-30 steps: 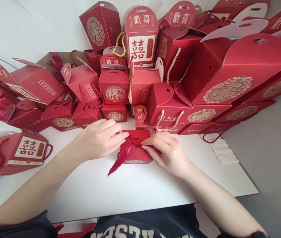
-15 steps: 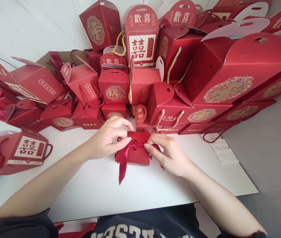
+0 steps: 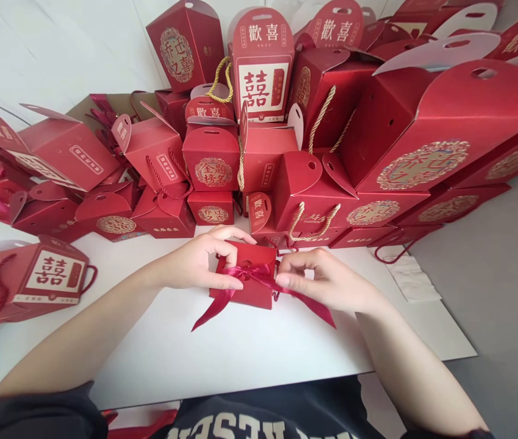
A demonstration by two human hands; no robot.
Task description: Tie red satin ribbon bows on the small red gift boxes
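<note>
So I'm standing here watching someone with a small red box (image 3: 256, 297) on the white table (image 3: 240, 360), and honestly the thing to look at is how the dark pink ribbon (image 3: 263, 280) sits between the two hands. The box is basically right off the left hand's (image 3: 197, 259) fingertips, which reach over its near-left part; the right hand (image 3: 332, 283) is just past its other side, so the left one is nearer the bow's middle. The left thumb and index finger are bent with a narrow gap, close around the left side of the bow and touching there, though I can't tell if they're truly pinching it. The right hand has its thumb and index drawn nearly together beside the ribbon's right half, and I can't make out whether anything's caught between them. The ribbon's long axis goes side to side across the box top, pretty much hand to hand, with one tail (image 3: 212, 311) slanting down below the left hand and the other tail (image 3: 316, 310) passing under the right. Beyond both hands there's a whole pile of red gift boxes (image 3: 263, 146), plus a bigger box (image 3: 21, 277) out to the left of the left forearm.
</note>
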